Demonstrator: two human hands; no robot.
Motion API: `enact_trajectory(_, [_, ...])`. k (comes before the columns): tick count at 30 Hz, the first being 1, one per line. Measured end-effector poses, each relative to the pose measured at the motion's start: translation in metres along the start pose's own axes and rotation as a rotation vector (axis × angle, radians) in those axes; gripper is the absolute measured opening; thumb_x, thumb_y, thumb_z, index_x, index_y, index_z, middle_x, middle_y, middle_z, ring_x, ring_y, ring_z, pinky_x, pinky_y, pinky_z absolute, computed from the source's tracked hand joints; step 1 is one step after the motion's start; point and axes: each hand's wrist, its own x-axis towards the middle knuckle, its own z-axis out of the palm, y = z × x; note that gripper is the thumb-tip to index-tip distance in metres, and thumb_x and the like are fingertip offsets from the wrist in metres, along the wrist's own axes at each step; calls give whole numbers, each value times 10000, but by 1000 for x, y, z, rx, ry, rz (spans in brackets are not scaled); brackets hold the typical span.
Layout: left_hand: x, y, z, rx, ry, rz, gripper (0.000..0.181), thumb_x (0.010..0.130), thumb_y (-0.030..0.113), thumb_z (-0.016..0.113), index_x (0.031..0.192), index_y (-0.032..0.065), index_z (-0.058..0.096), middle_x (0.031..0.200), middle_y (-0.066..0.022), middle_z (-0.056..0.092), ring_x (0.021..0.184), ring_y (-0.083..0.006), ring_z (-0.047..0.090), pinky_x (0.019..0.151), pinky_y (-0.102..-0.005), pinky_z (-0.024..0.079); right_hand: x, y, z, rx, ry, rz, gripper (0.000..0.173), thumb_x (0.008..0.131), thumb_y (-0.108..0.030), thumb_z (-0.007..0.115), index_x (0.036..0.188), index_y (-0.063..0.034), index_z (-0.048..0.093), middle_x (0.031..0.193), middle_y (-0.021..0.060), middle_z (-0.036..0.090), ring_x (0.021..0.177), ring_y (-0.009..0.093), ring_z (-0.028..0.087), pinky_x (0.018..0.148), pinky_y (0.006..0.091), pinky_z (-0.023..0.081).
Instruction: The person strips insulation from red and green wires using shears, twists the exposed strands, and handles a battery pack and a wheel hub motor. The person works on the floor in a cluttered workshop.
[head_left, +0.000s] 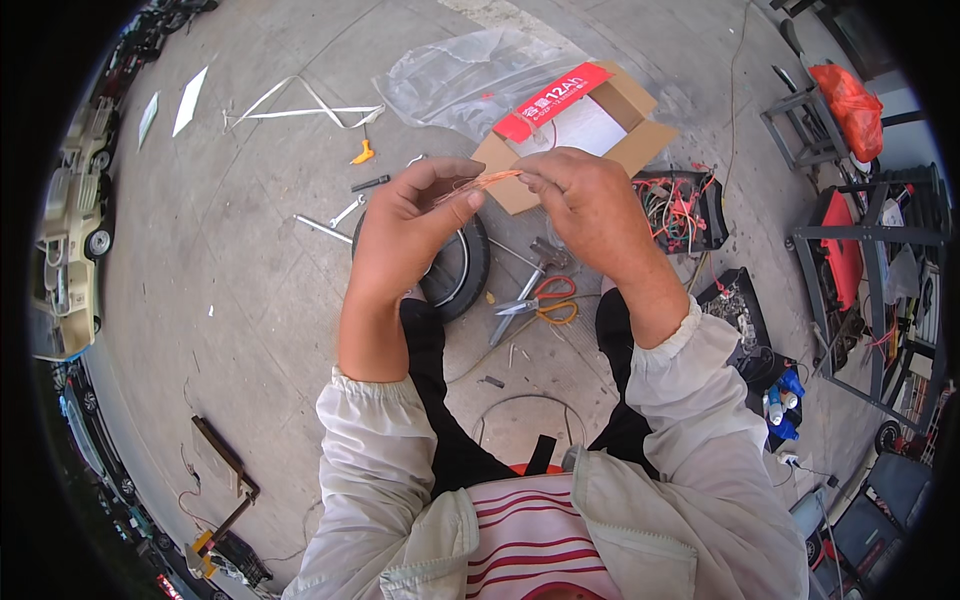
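Note:
A bundle of fine copper wire strands (496, 178) stretches between my two hands, held up in front of me. My left hand (409, 217) has one end between thumb and fingers, where loose strands fray out. The other end is pinched in the fingertips of my right hand (581, 199). Below them, a black-tyred wheel (469, 277) lies on the ground, partly hidden by my left hand and wrist. Scissors (551, 301) with red and orange handles rest across a metal bar by a hammer (550, 253).
Beyond my hands sit an opened cardboard box (637, 105) and a clear plastic sheet (450, 71). A tray of tangled wires (679, 210) and a black parts tray (739, 307) are on the right, before a metal rack (870, 225). A wrench (347, 211) lies left of the wheel.

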Motion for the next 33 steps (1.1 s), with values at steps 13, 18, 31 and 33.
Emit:
enact_trajectory(13, [6,-2,-6,-21,271,-86,199,902,146,658,958,-45,669,840,-77,687,779,-127,630,733,-261,491,-3,8,3,-144,-28,76,184,832,-105,558,924,-49,707,900,165,676,827,345,647,726,443,517])
enact_trajectory(18, [8,-10,-17,221,496,22,213,916,157,635,993,-36,683,847,-78,693,778,-125,632,746,-261,486,-1,7,2,-159,-28,8,181,821,-91,561,926,-53,703,885,150,676,826,337,645,721,429,519])
enact_trajectory(31, [0,-5,0,302,-172,-206,303,960,241,569,1021,-31,688,787,-56,663,684,-94,521,656,-257,437,-3,3,13,-265,-76,-223,135,771,-101,575,866,-75,668,770,82,614,796,277,627,684,394,506])
enact_trajectory(33, [0,-5,0,250,-196,-269,295,964,239,563,1003,-23,691,752,-35,636,658,-78,496,632,-240,414,-4,2,12,-252,-80,-228,139,780,-103,578,881,-72,668,779,83,618,799,279,627,689,393,506])
